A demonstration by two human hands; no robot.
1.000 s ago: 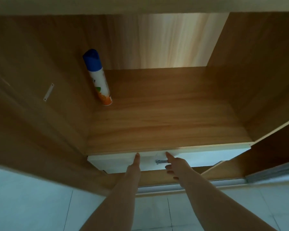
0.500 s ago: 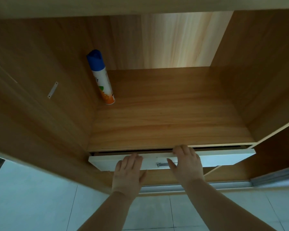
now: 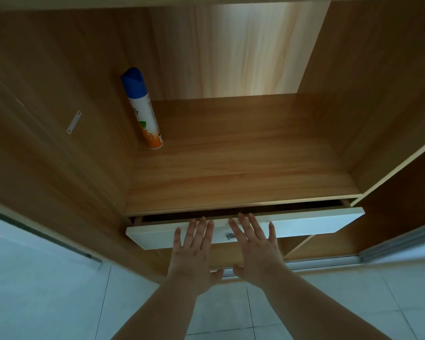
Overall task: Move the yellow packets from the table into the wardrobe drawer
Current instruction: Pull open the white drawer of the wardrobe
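The white-fronted wardrobe drawer [image 3: 304, 224] sits under the wooden shelf, pulled out a little so a dark gap shows behind its top edge. My left hand [image 3: 194, 253] lies flat against the drawer front with straight spread fingers, just left of the small metal handle [image 3: 230, 236]. My right hand [image 3: 255, 249] is flat too, fingers straight, tips at the drawer's top edge right of the handle. The drawer's inside is dark and hidden. No yellow packets and no table are in view.
A spray can [image 3: 142, 111] with a blue cap stands at the back left of the wooden shelf [image 3: 243, 168]. Wardrobe side panels rise left and right. A sliding-door rail [image 3: 398, 246] runs low on the right. Pale floor tiles [image 3: 47, 303] lie below.
The drawer has come slightly further out, and the gap behind its front is wider. Both hands went from reaching at the handle to lying flat with spread fingers on the drawer front.
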